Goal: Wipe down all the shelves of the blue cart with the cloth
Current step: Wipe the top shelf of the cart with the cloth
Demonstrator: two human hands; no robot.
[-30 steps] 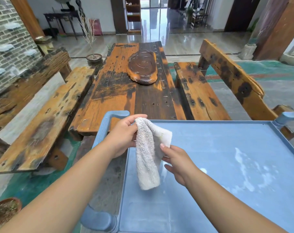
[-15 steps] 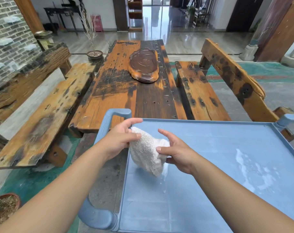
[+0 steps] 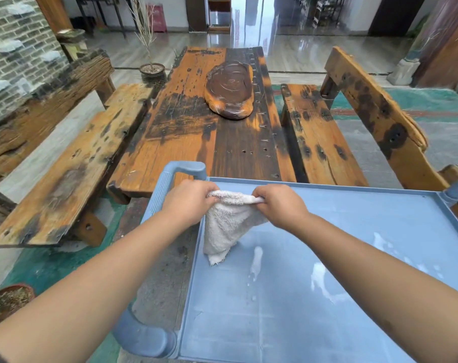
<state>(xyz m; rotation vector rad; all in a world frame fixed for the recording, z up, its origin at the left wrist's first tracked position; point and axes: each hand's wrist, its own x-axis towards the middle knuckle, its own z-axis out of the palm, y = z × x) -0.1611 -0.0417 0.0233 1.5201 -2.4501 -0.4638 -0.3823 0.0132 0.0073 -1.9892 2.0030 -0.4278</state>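
- Courtyard setup: old wooden table (image 3: 196, 132) and benches sit just beyond the blue cart (image 3: 327, 297), whose top shelf has white streaks to the right of both hands.
- Left hand (image 3: 188, 205) and right hand (image 3: 280, 205) each have a curled grip pinching the cloth (image 3: 227, 226) by its top edge, and the rest hangs below, over the shelf's left edge.
- Risk: stretched out like this it could slip from one grip and drop outside the cart.
- Wiping with a dangling corner would probably just smear those streaks.
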